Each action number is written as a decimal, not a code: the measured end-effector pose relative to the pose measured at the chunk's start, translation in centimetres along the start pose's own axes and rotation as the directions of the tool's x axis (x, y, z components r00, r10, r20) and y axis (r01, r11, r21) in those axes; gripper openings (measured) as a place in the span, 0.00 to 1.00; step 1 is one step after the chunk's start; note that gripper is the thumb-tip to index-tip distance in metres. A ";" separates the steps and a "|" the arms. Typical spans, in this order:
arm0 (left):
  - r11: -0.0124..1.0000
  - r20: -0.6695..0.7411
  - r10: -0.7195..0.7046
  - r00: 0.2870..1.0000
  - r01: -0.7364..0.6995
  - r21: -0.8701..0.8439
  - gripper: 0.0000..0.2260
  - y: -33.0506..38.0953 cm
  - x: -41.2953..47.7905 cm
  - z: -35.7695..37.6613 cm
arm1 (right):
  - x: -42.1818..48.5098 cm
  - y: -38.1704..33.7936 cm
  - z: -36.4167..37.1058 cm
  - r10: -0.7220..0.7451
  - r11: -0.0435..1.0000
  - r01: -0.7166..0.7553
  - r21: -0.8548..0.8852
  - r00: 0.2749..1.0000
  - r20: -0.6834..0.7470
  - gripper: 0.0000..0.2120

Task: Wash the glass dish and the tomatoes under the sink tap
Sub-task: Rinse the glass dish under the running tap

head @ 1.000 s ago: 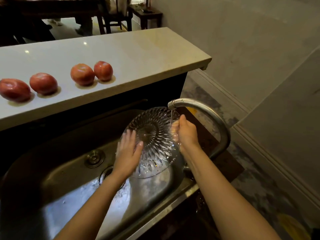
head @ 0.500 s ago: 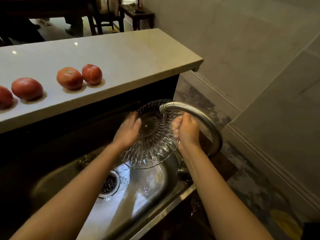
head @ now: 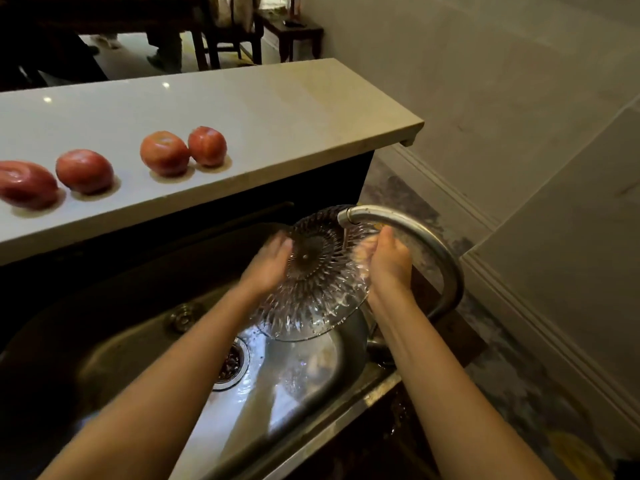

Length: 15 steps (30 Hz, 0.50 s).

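1. Step in hand, as we judge it: rinsing the glass dish [head: 311, 285]. It sits at centre frame, tilted, underside towards us, above the sink [head: 104, 358] and directly beneath the tap [head: 408, 230] spout, with a thin stream falling on it.
2. Left hand [head: 272, 265]: its fingers lie fairly straight, pressed flat on the dish's left side. The tips are blurred.
3. Right hand [head: 388, 261]: it grasps the right rim, thumb up. The fingers are blurred.
4. Four tomatoes [head: 164, 153] sit in a row on the worktop [head: 277, 109], left of frame, well apart from the sink. We cannot tell whether they are washed.
5. Next move, in our judgement: set the wet, slippery dish down with a firm two-handed hold, then bring the tomatoes under the stream.
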<state>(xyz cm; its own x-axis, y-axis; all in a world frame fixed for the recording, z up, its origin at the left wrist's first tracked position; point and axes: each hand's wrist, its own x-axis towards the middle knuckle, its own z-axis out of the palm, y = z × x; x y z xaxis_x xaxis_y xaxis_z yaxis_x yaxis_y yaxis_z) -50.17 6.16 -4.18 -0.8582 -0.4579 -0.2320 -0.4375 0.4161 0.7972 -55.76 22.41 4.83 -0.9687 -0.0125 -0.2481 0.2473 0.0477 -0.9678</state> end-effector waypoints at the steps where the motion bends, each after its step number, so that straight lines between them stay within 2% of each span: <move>1: 0.999 0.018 0.031 0.999 -0.031 0.021 0.28 -1.1 -2.2 0.4 | 0.2 0.0 0.1 0.001 1.000 -0.001 0.008 1.000 0.001 0.19; 3: 0.967 0.062 0.229 0.971 -0.234 0.098 0.31 -2.1 -7.2 1.7 | 0.6 0.4 0.6 0.039 0.997 -0.040 0.070 0.999 0.015 0.21; 5: 0.886 0.084 0.412 0.907 -0.421 0.194 0.32 -2.0 -10.4 2.1 | 0.9 0.7 1.1 0.136 0.981 -0.139 0.136 0.990 0.030 0.22; 6: 0.853 0.054 0.465 0.884 -0.464 0.239 0.31 -1.9 -10.9 1.9 | 1.0 0.9 1.4 0.181 0.973 -0.183 0.141 0.983 0.030 0.23; 8: 0.845 -0.106 0.504 0.857 -0.464 0.268 0.24 -1.7 -10.4 0.7 | 1.1 1.2 1.9 0.256 0.957 -0.262 0.127 0.965 0.062 0.22; 10: 0.868 -0.284 0.492 0.823 -0.440 0.230 0.21 -1.8 -9.3 -0.9 | 1.2 1.1 2.5 0.310 0.933 -0.337 0.127 0.930 0.197 0.17; 12: 0.904 -0.367 0.428 0.826 -0.403 0.145 0.16 -2.4 -8.5 -1.9 | 1.6 1.0 2.8 0.299 0.953 -0.297 -0.054 0.904 0.306 0.17; 13: 0.934 -0.393 0.334 0.856 -0.356 0.018 0.14 -2.9 -8.2 -2.2 | 2.0 1.2 2.9 0.252 0.958 -0.191 -0.213 0.916 0.312 0.19; 14: 0.938 -0.384 0.189 0.904 -0.281 -0.200 0.12 -3.3 -8.0 -2.4 | 2.5 1.5 2.8 0.170 0.924 -0.046 -0.379 0.938 0.301 0.21; 15: 0.870 -0.307 0.039 0.951 -0.183 -0.457 0.11 -3.5 -7.9 -2.6 | 2.7 2.0 2.7 0.080 0.845 0.093 -0.527 0.952 0.297 0.20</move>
<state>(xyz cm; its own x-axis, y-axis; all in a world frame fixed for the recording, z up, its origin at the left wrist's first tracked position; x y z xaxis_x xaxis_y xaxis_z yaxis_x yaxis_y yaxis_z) -41.14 6.25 -3.69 -0.7507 -0.6604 -0.0182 -0.1006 0.0870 0.9911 -57.83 19.82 2.07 -0.8949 -0.3045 -0.3262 0.1057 0.5655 -0.8179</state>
